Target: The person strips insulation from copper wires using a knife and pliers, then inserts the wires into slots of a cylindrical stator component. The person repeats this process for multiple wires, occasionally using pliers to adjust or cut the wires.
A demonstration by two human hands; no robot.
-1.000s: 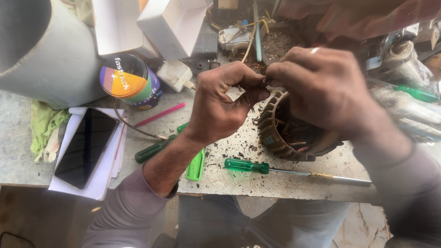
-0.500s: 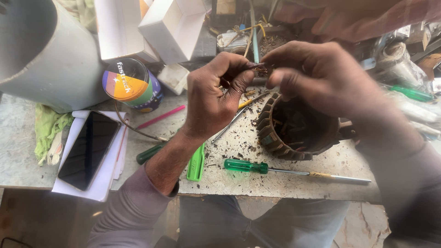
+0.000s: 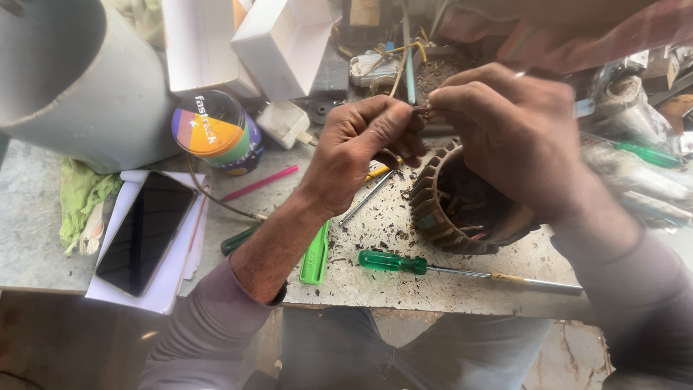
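Observation:
My left hand (image 3: 364, 148) and my right hand (image 3: 505, 133) meet fingertip to fingertip above a round, ribbed motor stator (image 3: 462, 209) that lies on the worktop. Both pinch a thin wire end (image 3: 422, 112) that comes up from the stator. The wire itself is mostly hidden by my fingers. The stator's dark hollow core faces up, below my right palm. A yellow-handled screwdriver (image 3: 375, 180) lies under my left hand.
A green-handled screwdriver (image 3: 404, 263) lies near the front edge of the worktop (image 3: 433, 289). A flat green tool (image 3: 315, 253), a pink pen (image 3: 260, 183), a dark phone (image 3: 144, 231) on white paper, a coloured round tin (image 3: 216, 133), a grey pipe (image 3: 72, 79) and white boxes (image 3: 281, 43) stand left.
Both hands have lifted off the stator and moved up and back, and they now pinch the wire above it. The stator is more exposed.

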